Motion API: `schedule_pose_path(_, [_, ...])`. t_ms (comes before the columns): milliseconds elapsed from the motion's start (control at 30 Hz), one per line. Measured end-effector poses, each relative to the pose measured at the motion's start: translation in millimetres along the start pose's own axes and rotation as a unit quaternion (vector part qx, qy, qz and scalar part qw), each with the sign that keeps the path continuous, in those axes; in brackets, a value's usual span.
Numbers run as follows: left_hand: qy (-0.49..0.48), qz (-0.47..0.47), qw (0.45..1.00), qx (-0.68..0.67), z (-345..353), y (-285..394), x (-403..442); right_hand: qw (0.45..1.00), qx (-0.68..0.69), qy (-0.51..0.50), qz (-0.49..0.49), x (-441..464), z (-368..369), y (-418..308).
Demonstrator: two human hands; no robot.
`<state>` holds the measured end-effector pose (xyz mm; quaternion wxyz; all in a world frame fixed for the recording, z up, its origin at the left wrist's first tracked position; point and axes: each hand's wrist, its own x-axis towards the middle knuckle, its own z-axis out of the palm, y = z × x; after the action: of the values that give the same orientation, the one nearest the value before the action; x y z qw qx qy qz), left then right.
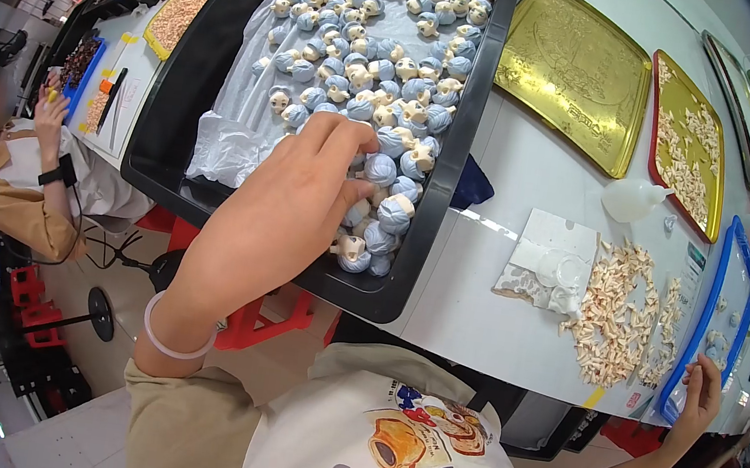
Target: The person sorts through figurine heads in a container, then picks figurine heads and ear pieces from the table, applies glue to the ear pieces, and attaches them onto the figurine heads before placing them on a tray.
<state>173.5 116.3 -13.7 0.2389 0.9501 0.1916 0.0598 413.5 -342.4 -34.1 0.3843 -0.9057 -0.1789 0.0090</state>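
Note:
My left hand (307, 178) reaches into a black tray (442, 195) of small doll heads (380, 170) with pale blue hair. Its thumb and index finger are apart beside some heads near the tray's lower right corner; the other fingertips are partly hidden. Far to the right, my right hand (702, 395) is over the near edge of a blue-rimmed tray (669, 391). Its fingers are bent together by a few small pale blue pieces (717, 343), and what they hold is too small to make out.
Small cream pieces (616, 313) lie in a pile beside a white box (547, 257). Behind are a white squeeze bottle (630, 201), a gold tray (577, 66) and a red-rimmed tray (656, 148) with more pieces. Another person (32, 179) sits at the left.

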Motion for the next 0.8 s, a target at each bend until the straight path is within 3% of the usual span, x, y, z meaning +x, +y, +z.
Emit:
schedule_pose_path(333, [0.006,0.021,0.999,0.034,6,-8,6,1.000,-0.001,0.009,-0.009,-7,-3,1])
schedule_pose_path(433, [-0.050,0.023,0.998,0.004,-5,0,-1,1.000,-0.002,0.013,0.006,-12,-8,1])
schedule_pose_path(633, [0.006,-0.055,0.998,0.032,0,29,-25,1.000,0.004,0.006,0.014,-19,-10,3])
schedule_pose_path(800, [-0.046,-0.023,0.995,0.082,-5,18,-13,1.000,0.020,-0.013,-0.012,-17,-3,-15])
